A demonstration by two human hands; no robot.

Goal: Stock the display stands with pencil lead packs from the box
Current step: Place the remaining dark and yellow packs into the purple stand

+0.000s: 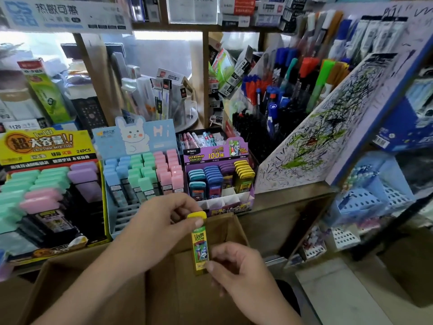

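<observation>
Yellow lead pack (199, 242) sits over the cardboard box (93, 277), just short of the purple display stand (234, 202); left hand (161, 221) pinches its capped end and right hand (236, 263) pinches the bottom end. Likely light, rigid, slick plastic, so I'd grip the flat sides mid-body rather than the cap, which may pop off. Long axis runs near-upright in view with a slight tilt, cap pointing away toward the stands, foot toward the person.

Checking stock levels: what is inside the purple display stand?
The purple display stand holds teal packs, blue packs, purple packs and yellow packs, with bare dividers in front. Rear packs show only caps.
</observation>
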